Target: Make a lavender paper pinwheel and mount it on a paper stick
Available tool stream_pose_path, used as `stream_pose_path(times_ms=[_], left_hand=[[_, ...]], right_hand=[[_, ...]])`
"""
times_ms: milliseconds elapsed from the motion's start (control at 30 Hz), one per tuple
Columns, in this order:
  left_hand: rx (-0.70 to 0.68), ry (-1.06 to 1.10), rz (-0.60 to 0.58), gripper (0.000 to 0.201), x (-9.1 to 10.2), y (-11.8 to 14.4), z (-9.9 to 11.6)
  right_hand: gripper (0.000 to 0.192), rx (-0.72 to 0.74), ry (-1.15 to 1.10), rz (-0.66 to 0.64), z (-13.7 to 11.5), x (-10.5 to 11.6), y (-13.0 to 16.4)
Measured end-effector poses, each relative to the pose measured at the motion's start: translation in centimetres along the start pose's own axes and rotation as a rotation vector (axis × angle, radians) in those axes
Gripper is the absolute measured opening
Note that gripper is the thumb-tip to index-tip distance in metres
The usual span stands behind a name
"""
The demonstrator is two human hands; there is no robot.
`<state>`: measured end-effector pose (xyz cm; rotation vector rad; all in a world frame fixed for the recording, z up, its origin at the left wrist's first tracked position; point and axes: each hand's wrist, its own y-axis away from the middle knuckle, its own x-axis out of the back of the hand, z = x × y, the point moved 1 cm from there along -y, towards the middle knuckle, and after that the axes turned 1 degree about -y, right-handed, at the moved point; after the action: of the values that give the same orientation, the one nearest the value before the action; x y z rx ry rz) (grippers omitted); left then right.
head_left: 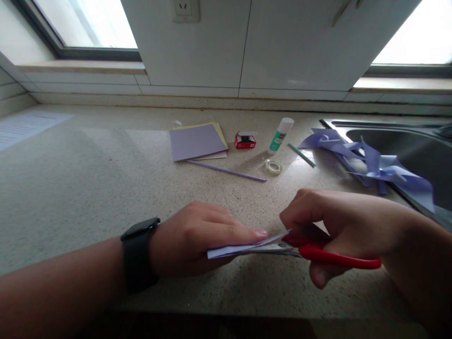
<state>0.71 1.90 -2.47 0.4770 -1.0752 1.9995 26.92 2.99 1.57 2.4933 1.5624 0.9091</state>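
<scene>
Lilac paper point(233, 248), thin and folded flat, sits low over the near middle of the table point(88, 188), seen almost edge-on. The left hand point(197, 242), with a dark watch point(139, 254) on its wrist, has its grip clenched on the paper's left part, fingertips pressing its top. The right hand point(339, 226) has its grip closed through the red plastic handles of the scissors point(318, 252); the grey metal blades meet the paper's right edge.

The table is speckled beige stone, matte, with a soft sheen farther back. Far of the hands lies a stack of card sheets point(197, 141), lilac over yellow, with a thin lilac stick point(228, 170) just near it. To the right stand a small red box point(245, 141), a tilted white-and-green glue stick point(280, 135), a clear roll of tape point(273, 166) and a short green stick point(301, 155). A lilac paper pinwheel point(374, 165) sprawls across the rim of the metal sink point(406, 141) at far right, near the right forearm. A pale printed sheet point(24, 127) lies at far left.

Between the hands and the supplies the table is bare, as is the wide left half. The table's near edge runs just below the wrists; a tiled ledge and white wall close the far side.
</scene>
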Motion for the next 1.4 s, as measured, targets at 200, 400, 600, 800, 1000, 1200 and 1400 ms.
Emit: stream_pose_path(times_ms=[200,400,600,800,1000,1200,1400], left_hand=[[0.005,0.014,0.018,0.03,-0.1,0.0,-0.2],[0.008,0.029,0.0,0.03,-0.1,-0.1,-0.1],[0.011,0.01,-0.009,0.03,0.0,0.0,0.0],[0.007,0.019,-0.002,0.031,0.0,0.0,-0.1],[0.003,0.006,0.001,0.03,-0.1,0.0,-0.2],[0.017,0.002,0.019,0.029,-0.1,0.1,-0.1],[0.008,0.004,0.033,0.029,-0.3,0.0,-0.2]], right_hand=[[0.054,0.075,-0.033,0.004,0.9,-0.1,-0.5],[0.052,0.081,-0.036,0.013,1.1,-0.2,-0.6],[0.051,0.057,-0.021,0.017,1.1,-0.1,-0.4],[0.051,0.059,-0.016,0.002,1.0,-0.1,-0.4],[0.052,0.079,-0.037,0.007,1.0,-0.1,-0.4],[0.052,0.083,-0.025,0.023,1.5,-0.1,-0.2],[0.054,0.07,-0.045,0.034,0.8,0.1,0.3]])
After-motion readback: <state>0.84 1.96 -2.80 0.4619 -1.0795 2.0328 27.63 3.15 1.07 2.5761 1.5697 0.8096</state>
